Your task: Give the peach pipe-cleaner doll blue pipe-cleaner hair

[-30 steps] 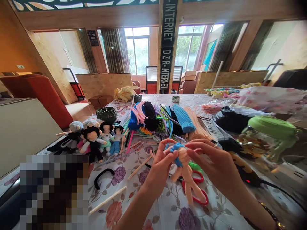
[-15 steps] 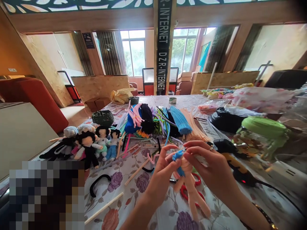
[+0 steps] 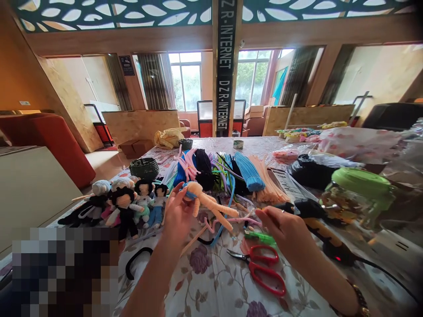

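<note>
My left hand [image 3: 178,213] grips a peach pipe-cleaner doll body [image 3: 214,207] with a blue piece [image 3: 189,192] wrapped at one end; its limbs point right. My right hand [image 3: 280,226] is apart from the doll, fingertips pinched together; whatever is between them is too small to make out. Under that hand lie red-handled scissors [image 3: 266,268], blades partly apart, and a green-handled tool [image 3: 261,237]. Close to its right rests a black and yellow corded tool [image 3: 325,237] with a lit red light, like a glue gun.
Several finished dolls [image 3: 127,202] sit at the left beside a dark woven basket [image 3: 144,168]. Bundles of blue pipe cleaners [image 3: 249,171] and peach ones [image 3: 269,180] lie behind my hands. A green-lidded jar [image 3: 358,189] stands right. A black curved strip [image 3: 135,264] lies front left.
My left hand has carried the doll body left and turned it sideways. My right hand has come away from it to the right. The scissors are now uncovered, and the view has tilted up slightly.
</note>
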`<state>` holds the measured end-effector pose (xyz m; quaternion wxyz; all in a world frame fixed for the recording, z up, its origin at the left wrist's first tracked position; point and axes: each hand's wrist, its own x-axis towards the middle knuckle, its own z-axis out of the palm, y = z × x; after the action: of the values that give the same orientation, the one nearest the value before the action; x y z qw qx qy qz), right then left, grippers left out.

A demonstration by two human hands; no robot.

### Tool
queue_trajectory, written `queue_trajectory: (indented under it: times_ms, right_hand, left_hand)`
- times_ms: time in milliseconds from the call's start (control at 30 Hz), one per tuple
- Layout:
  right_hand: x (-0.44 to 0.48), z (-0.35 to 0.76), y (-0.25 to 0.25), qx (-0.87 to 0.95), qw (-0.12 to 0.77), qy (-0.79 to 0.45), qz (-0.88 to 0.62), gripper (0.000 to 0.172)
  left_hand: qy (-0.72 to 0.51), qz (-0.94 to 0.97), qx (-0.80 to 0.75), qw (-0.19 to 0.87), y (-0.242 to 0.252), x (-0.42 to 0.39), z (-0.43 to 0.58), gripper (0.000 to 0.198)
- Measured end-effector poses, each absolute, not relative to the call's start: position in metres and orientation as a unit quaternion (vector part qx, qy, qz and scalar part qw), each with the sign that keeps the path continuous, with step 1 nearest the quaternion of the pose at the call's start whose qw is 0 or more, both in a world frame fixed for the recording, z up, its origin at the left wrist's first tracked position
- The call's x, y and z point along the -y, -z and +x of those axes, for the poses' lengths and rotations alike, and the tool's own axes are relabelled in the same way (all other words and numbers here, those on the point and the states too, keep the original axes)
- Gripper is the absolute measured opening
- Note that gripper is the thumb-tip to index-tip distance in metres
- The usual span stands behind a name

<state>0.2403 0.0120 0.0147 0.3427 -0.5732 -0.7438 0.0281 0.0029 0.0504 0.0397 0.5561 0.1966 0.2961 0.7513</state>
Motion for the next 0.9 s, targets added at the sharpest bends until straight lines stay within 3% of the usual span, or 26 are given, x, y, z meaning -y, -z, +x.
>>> queue_trajectory:
  times_ms: [400, 700, 900]
  right_hand:
    - [-0.027, 0.237, 0.022, 0.779, 0.373, -0.036, -0.503, 0.023]
    - [-0.018, 0.215, 0.022, 0.844, 0.33, -0.078, -0.414, 0.02]
    - [-0.023, 0.205, 0.019, 0.894, 0.268, -0.064, -0.352, 0.032]
  left_hand:
    - [-0.764, 0.096, -0.27, 0.578, -0.019, -0.068, -0.003, 0.018]
    - [-0.714, 0.109, -0.27, 0.637, -0.008, -0.059, 0.008, 0.029]
    - [-0.719, 0.118, -0.256, 0.635, -0.001, -0.058, 0.006, 0.033]
